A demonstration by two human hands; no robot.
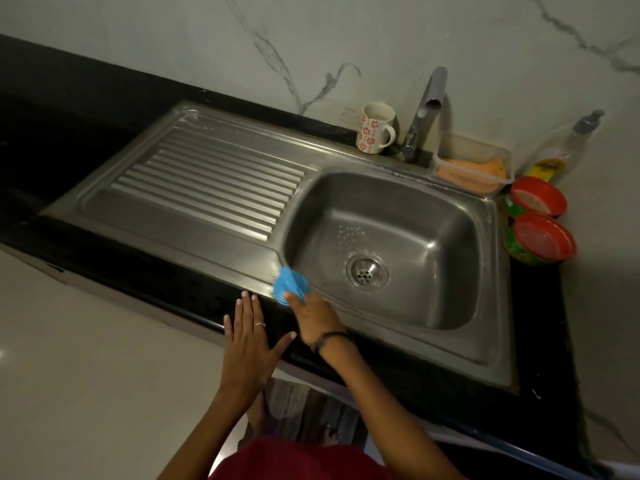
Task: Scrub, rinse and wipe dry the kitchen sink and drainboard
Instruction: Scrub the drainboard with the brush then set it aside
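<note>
A steel sink [408, 306] with a round drain [367, 271] sits in a black counter, and its ribbed drainboard [211, 185] lies to the left. My right hand [315, 320] presses a blue scrubber [289, 284] onto the steel rim at the basin's near-left corner. My left hand [247, 337] lies flat with fingers spread on the counter's front edge, just left of the right hand, holding nothing. Small white soap specks dot the basin floor above the drain.
Behind the sink stand a flowered mug [375, 128], the tap [424, 109] and a clear box [471, 164] with an orange cloth. At the right are a soap bottle [561, 150] and two red-lidded tubs [540, 216]. A marble wall rises behind.
</note>
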